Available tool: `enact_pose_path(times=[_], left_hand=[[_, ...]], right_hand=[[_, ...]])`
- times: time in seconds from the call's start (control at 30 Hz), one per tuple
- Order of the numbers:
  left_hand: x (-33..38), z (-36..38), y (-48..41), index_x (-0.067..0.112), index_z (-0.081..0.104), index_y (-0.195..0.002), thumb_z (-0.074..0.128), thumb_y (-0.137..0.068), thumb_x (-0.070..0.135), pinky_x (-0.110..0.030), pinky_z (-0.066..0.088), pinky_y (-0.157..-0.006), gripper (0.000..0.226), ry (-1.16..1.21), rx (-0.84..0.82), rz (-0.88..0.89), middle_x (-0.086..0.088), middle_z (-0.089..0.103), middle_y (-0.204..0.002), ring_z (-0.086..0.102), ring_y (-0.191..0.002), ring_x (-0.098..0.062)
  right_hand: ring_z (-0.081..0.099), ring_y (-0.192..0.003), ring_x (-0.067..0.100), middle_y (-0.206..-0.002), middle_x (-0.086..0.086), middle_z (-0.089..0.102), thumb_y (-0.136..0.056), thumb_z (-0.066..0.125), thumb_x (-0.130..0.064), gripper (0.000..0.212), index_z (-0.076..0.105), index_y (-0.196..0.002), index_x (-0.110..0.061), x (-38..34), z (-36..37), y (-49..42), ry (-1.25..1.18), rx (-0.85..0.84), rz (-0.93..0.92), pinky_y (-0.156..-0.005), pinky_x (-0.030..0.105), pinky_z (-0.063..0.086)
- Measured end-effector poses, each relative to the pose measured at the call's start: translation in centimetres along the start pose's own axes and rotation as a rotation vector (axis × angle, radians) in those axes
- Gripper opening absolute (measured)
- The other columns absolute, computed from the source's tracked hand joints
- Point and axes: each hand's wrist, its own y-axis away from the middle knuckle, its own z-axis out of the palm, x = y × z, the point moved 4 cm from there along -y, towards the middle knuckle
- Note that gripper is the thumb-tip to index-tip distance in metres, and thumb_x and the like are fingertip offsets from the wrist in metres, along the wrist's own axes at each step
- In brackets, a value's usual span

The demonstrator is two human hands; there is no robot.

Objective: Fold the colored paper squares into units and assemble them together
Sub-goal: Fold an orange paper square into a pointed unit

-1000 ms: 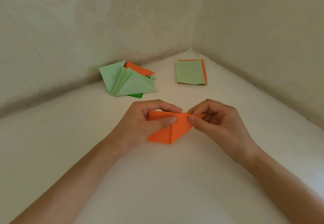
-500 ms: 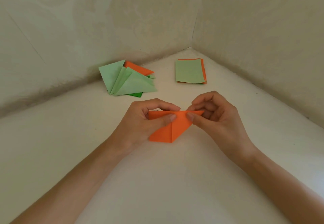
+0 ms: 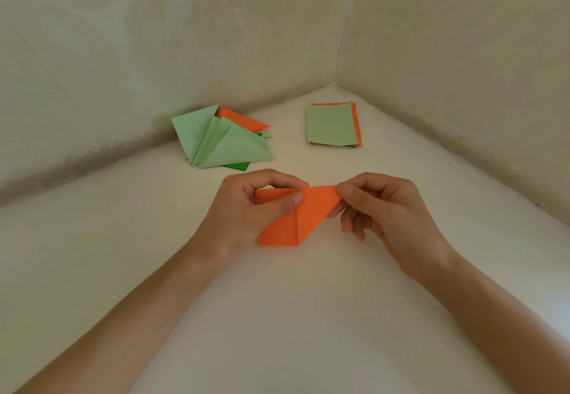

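Note:
A folded orange paper (image 3: 303,219) is held just above the white surface at the centre. My left hand (image 3: 246,213) pinches its upper left part between thumb and forefinger. My right hand (image 3: 381,211) pinches its upper right corner with thumb and forefinger, the other fingers curled below. The paper shows a vertical crease down to a bottom point. Behind it on the left lies a pile of folded units (image 3: 220,139), light green with orange and dark green underneath. A stack of flat paper squares (image 3: 333,125), light green over orange, lies at the back right.
Two beige walls meet in a corner (image 3: 336,81) behind the papers. The white surface (image 3: 277,316) stretches wide towards me between my forearms.
My right hand has slid outward along the top edge to the paper's right corner, and the right flap now spreads wider. The left hand keeps its pinch.

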Motion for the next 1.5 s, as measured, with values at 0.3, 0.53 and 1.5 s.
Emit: enact_pose_path(times=[0.3, 0.53, 1.5], left_hand=[[-0.6, -0.2, -0.2, 0.030, 0.074, -0.081, 0.071, -0.079, 0.005, -0.010, 0.043, -0.075, 0.026, -0.125, -0.019, 0.040, 0.015, 0.071, -0.085, 0.063, -0.084, 0.001], [-0.9, 0.7, 0.2, 0.018, 0.071, -0.103, 0.058, -0.081, 0.018, -0.021, 0.042, -0.076, 0.025, -0.806, -0.103, 0.347, 0.010, 0.054, -0.097, 0.053, -0.087, -0.006], [-0.3, 0.4, 5.9, 0.014, 0.070, -0.109, 0.039, -0.091, 0.033, -0.032, 0.036, -0.079, 0.041, -1.314, -0.246, 0.422, 0.001, 0.062, -0.100, 0.060, -0.085, -0.020]], right_hand=[[0.047, -0.065, 0.002, -0.066, -0.010, 0.062, -0.089, 0.060, -0.017, 0.018, 0.065, -0.072, -0.015, 0.2, -0.5, 0.1, 0.639, 0.059, -0.139, -0.060, 0.013, 0.034], [0.037, -0.093, 0.019, -0.088, -0.001, 0.050, -0.085, 0.064, -0.024, 0.012, 0.061, -0.078, -0.015, 1.6, -0.2, -0.9, 1.082, 0.041, -0.225, -0.079, 0.024, 0.031], [0.021, -0.132, 0.024, -0.129, 0.005, 0.039, -0.087, 0.054, -0.050, 0.050, 0.047, -0.122, -0.016, 2.1, 1.7, -0.7, 1.289, 0.051, -0.244, -0.113, 0.036, 0.013]])
